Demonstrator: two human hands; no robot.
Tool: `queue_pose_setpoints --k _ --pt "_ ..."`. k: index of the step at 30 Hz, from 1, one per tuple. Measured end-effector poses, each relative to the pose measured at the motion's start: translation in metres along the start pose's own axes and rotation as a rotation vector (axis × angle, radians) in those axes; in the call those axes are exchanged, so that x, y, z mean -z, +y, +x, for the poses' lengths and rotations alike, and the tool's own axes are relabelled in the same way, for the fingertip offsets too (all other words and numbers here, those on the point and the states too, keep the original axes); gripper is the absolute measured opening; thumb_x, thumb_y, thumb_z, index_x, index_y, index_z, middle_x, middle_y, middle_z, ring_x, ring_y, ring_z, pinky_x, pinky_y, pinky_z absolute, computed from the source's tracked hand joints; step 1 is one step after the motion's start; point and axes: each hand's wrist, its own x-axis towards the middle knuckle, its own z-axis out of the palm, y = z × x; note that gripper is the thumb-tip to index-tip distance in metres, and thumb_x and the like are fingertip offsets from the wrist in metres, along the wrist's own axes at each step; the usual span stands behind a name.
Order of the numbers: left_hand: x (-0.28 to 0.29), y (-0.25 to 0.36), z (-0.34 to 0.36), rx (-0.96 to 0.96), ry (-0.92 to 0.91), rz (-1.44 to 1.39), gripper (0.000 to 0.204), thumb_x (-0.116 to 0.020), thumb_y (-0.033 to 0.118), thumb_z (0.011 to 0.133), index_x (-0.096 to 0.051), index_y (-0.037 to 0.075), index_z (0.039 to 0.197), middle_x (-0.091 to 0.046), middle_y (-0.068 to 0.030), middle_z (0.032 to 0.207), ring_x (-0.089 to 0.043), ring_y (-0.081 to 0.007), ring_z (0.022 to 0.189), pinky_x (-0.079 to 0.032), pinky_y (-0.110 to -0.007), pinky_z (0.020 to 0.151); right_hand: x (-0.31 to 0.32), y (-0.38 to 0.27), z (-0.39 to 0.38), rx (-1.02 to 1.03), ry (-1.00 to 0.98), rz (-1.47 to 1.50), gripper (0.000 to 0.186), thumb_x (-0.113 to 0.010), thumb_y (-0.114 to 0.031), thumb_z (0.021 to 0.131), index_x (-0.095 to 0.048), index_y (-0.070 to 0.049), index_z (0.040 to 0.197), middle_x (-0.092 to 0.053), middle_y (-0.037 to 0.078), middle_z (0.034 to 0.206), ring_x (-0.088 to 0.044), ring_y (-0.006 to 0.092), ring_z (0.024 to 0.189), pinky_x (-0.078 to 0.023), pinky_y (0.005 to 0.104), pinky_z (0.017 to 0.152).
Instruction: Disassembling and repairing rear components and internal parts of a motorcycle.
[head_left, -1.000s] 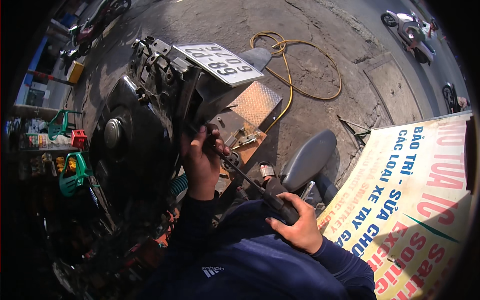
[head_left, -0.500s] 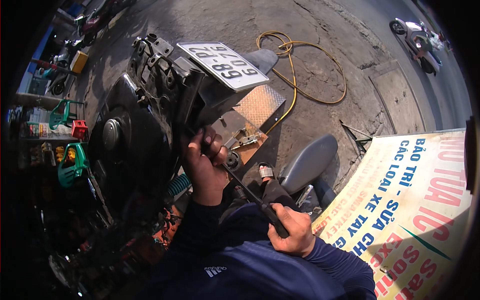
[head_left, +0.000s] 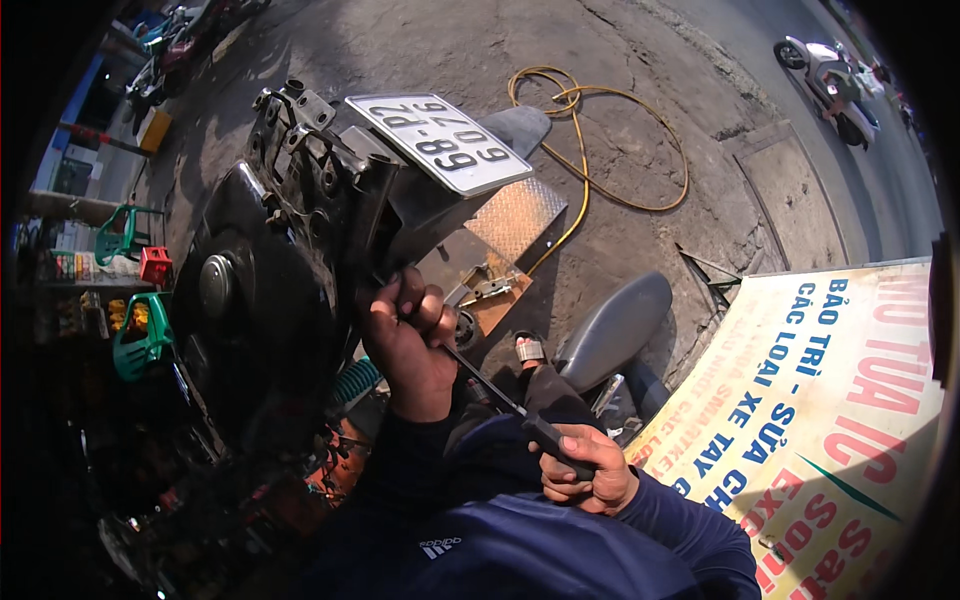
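Note:
A long screwdriver [head_left: 553, 442] with a black handle and thin metal shaft slants between my hands. My right hand [head_left: 590, 470] is closed round its handle, low in front of my body. The fingers of my left hand [head_left: 412, 345] are curled closed at the far end of the shaft, against the dark rear frame of a motorcycle [head_left: 330, 180]; the tip is hidden there. Above that hand, a white licence plate [head_left: 440, 143] is fixed to the black tail piece [head_left: 420, 215]. A black tank with a round cap [head_left: 217, 286] lies left of it.
A grey seat-shaped part [head_left: 618, 330] and a large printed sign board [head_left: 800, 400] are on my right. Beyond the bike lie metal plates [head_left: 515, 215] and a coiled yellow hose [head_left: 585, 170]. Green plastic chairs [head_left: 142, 340] stand left. A scooter [head_left: 832, 85] is on the road.
My right hand has shifted its hold on the handle, its fingers now curled beneath. The handle has moved slightly right and down. My left hand stays at the frame; the view shifts a little.

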Motion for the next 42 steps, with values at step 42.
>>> queue_pose_setpoints --k 42 --pt "0.006 0.018 -0.007 0.08 0.107 0.113 0.021 -0.048 0.013 0.095 -0.047 0.008 0.115 -0.057 -0.0123 0.085 -0.056 -0.016 0.057 -0.049 -0.029 0.05 -0.016 -0.012 -0.004 0.417 0.148 -0.953 0.037 -0.068 -0.01 0.085 -0.058 0.004 0.118 -0.061 0.007 0.075 -0.055 0.0098 0.058 -0.045 0.0224 0.058"
